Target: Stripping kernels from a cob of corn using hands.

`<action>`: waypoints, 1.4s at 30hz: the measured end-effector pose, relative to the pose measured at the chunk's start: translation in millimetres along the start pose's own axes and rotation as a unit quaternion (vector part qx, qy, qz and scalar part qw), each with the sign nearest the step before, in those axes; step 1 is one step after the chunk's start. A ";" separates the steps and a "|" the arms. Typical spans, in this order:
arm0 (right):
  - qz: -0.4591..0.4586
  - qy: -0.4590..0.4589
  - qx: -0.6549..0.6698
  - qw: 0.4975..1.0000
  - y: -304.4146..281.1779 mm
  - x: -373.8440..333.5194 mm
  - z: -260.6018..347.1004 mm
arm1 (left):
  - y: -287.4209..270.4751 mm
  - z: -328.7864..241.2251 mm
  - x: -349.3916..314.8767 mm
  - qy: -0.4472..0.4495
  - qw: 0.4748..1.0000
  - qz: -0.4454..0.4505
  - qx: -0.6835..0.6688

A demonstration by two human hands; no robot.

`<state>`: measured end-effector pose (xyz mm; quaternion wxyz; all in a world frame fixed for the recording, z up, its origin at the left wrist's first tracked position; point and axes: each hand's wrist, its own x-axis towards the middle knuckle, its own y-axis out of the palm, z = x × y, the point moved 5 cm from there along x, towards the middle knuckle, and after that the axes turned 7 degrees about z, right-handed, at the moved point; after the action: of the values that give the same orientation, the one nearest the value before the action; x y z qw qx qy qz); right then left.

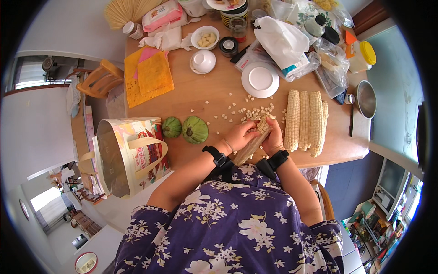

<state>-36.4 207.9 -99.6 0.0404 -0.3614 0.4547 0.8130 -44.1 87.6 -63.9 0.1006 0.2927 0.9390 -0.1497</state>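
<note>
- Watching from afar, I saw the left hand (pixel 241 136) and right hand (pixel 273 138) both grasping a partly bare corn cob (pixel 249 150) by its far end, presumably for steadiness.
- It slanted over the counter's (pixel 210 93) front edge, loose kernels (pixel 256 113) just beyond, likely fallen there.
- Fuller cobs (pixel 304 121) lay toward the front right corner, seemingly within reach.

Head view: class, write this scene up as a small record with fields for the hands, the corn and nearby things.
Left hand: holding a pale, partly stripped corn cob
Right hand: holding the same cob
Scattered: small cream kernels on the brown wooden table
Right side: at least four long, pale, kernel-covered cobs
Left side: two round green produce items, beside a cream printed tote bag
Beyond: round white dish
</note>
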 end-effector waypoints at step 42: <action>0.054 -0.057 -0.087 0.993 22.8 -8.7 5.5 | 0.8 -3.5 -0.5 -0.047 0.972 0.071 -0.221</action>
<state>-42.0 201.1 -76.2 -0.0092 -0.2921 0.3981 0.8696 -43.5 89.2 -60.7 0.2171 0.3217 0.9200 0.0557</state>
